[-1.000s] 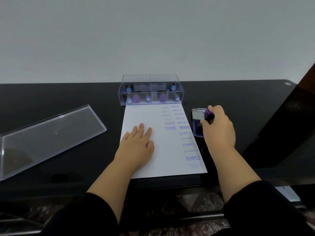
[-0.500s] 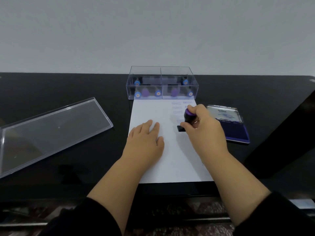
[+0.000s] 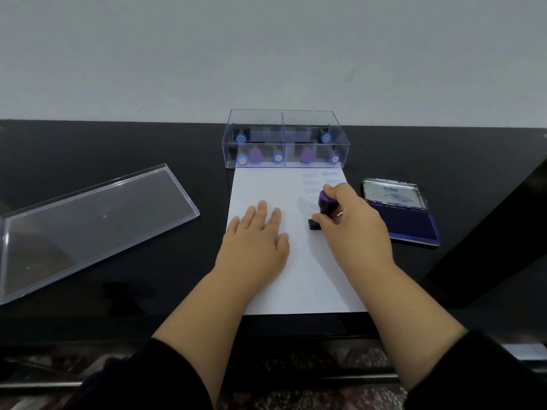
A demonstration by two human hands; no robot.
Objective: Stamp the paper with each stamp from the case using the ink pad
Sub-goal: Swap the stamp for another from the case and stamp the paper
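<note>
Left hand (image 3: 257, 241) is laid flat on the white paper (image 3: 299, 279), fingers straight and slightly spread, palm down, forearm reaching in from the lower left in a dark sleeve. Right hand (image 3: 353, 229) is curled round a stamp (image 3: 325, 206); the purple knob is seen above the thumb and forefinger, the black base is set down on the paper at the right-hand column of blue prints (image 3: 321, 182). Lower prints are hidden by the hand; wording is too blurred to be read in full. Paper is laid on a glossy black table (image 3: 118, 149), its far edge just at the clear stamp case (image 3: 285, 140). The case is divided into compartments, and blue- and purple-topped stamps are held inside. The open ink pad (image 3: 402, 216) is placed just right of the paper, metal lid tilted up at the far side, blue pad exposed. The clear case lid (image 3: 88, 226) is laid well apart on the left. A plain grey wall (image 3: 266, 54) is seen behind the table; patterned floor (image 3: 296, 400) below the near edge.
</note>
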